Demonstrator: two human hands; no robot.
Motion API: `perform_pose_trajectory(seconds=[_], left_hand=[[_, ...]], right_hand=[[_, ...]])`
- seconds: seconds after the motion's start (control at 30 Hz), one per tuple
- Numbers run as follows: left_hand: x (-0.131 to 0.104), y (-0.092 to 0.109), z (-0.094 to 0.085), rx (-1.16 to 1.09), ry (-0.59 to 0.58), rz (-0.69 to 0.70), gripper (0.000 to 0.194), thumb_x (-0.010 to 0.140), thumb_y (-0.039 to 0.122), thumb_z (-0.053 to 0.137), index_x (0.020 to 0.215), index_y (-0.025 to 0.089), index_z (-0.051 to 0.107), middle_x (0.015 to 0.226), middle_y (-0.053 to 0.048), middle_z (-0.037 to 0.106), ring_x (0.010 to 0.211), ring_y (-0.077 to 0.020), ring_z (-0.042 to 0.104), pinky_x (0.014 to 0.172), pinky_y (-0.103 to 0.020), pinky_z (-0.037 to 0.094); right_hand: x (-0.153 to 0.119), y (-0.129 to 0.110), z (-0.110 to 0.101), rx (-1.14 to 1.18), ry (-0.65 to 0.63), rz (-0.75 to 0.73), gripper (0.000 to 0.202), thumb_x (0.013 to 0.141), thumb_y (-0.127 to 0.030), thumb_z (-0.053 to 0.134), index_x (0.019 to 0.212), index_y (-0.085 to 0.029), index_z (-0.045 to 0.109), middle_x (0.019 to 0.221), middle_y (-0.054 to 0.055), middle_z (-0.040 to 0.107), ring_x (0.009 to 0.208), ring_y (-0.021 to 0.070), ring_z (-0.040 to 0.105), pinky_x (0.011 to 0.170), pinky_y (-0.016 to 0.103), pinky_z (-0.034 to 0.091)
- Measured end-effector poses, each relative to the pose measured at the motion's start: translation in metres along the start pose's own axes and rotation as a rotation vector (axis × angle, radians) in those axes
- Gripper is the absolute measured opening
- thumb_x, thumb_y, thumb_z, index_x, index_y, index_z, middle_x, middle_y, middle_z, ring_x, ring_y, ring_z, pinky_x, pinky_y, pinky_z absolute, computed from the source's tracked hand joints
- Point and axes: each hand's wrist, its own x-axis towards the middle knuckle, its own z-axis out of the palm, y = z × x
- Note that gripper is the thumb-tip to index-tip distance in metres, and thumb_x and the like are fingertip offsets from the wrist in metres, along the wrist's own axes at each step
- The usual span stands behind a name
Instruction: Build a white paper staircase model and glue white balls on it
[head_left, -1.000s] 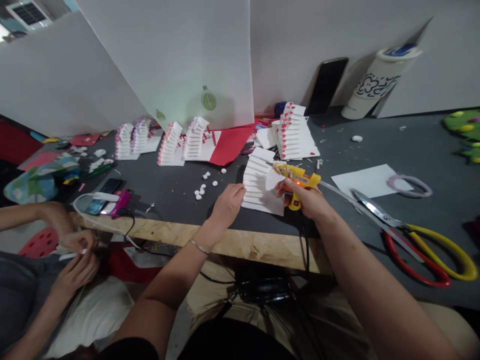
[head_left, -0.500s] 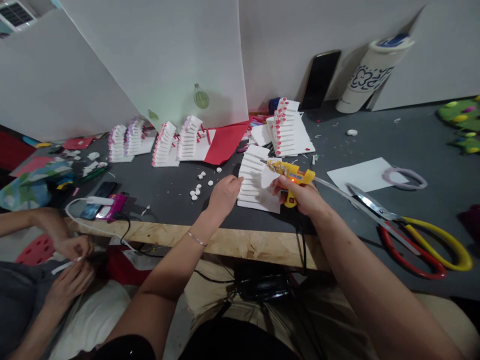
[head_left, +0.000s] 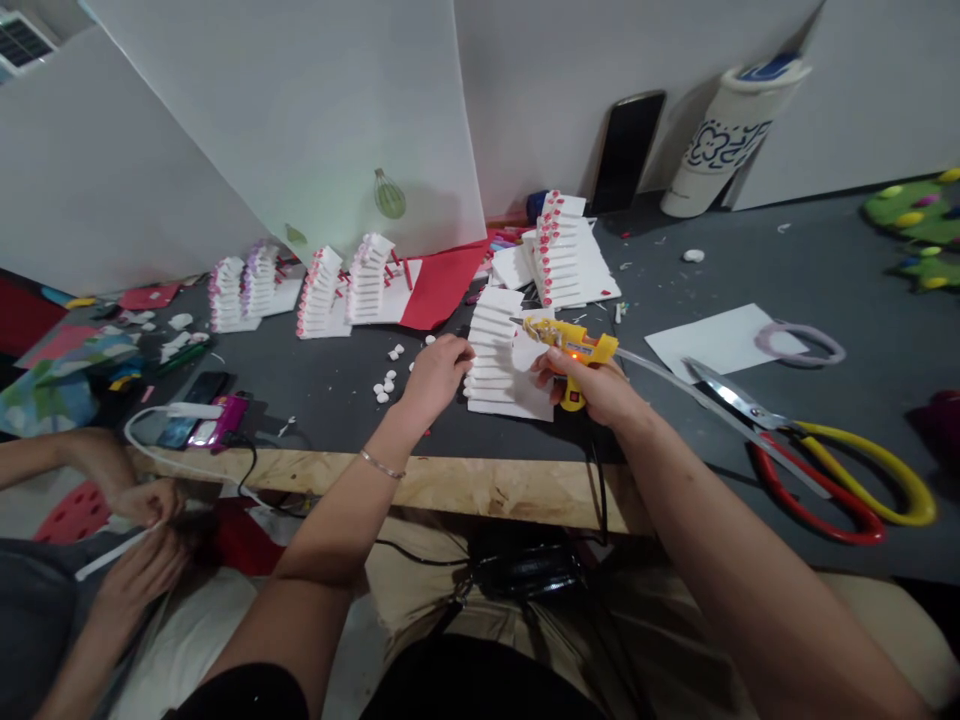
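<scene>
My right hand (head_left: 600,388) is wrapped round a yellow hot glue gun (head_left: 574,343) with an orange light lit on its side. Its nozzle points left over a white card (head_left: 525,403) that bears a row of rolled white strips (head_left: 491,345). Close against the left ends of those strips is my left hand (head_left: 436,378), fingertips drawn together; whatever they pinch, if anything, is too small to make out. Several small white discs (head_left: 385,385) lie left of the card, partly behind my left hand. A long glue stick (head_left: 660,372) trails from the back of the gun.
Large scissors (head_left: 780,425) lie at right beside white paper (head_left: 712,340) and a lilac tape ring (head_left: 806,343). Finished-looking strip cards (head_left: 367,285) with coloured ends stand behind. A phone (head_left: 628,150) and tumbler (head_left: 716,140) lean on the wall. Another person's hands (head_left: 154,545) hold a white strip at left.
The view has shifted slightly. My left hand has drawn a little left along the strip ends. The glue gun stays over the card. The other person's white strip shows longer.
</scene>
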Motion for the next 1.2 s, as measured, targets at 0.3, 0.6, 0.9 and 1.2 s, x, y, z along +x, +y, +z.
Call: perform_pose_trajectory(seconds=[0.3,0.6,0.9,1.2], left_hand=[[0.007,0.0,0.001,-0.042,-0.01,-0.067,0.007,0.079,0.012,0.065,0.076,0.018,0.063,0.078,-0.002,0.067,0.073,-0.0169,0.061,0.069,-0.03,0.048],[0.009,-0.007,-0.008,-0.132,-0.082,-0.066,0.006,0.079,0.014,0.065,0.082,0.019,0.068,0.078,-0.003,0.071,0.071,-0.0161,0.064,0.067,-0.029,0.05],[0.002,0.0,-0.005,-0.015,-0.022,0.017,0.005,0.084,0.015,0.06,0.084,0.017,0.065,0.083,-0.003,0.066,0.072,-0.0148,0.061,0.069,-0.028,0.049],[0.0,-0.003,0.002,-0.085,0.039,-0.05,0.004,0.084,0.015,0.061,0.085,0.018,0.063,0.083,-0.001,0.064,0.074,-0.0146,0.06,0.069,-0.027,0.05]], right_hand=[[0.002,0.007,0.002,0.127,-0.027,0.093,0.046,0.063,-0.063,0.078,0.078,-0.021,0.072,0.087,0.008,0.075,0.075,0.0203,0.072,0.063,0.03,0.06],[0.003,0.007,0.001,0.142,-0.034,0.09,0.043,0.065,-0.061,0.078,0.078,-0.021,0.073,0.088,0.008,0.076,0.076,0.0203,0.073,0.063,0.029,0.06],[0.003,0.005,0.002,0.166,-0.034,0.084,0.048,0.058,-0.063,0.081,0.08,-0.021,0.072,0.085,0.006,0.075,0.073,0.019,0.072,0.061,0.027,0.06],[0.004,0.006,0.002,0.169,-0.034,0.085,0.04,0.067,-0.056,0.079,0.083,-0.021,0.071,0.088,0.007,0.076,0.076,0.0201,0.073,0.062,0.029,0.061]])
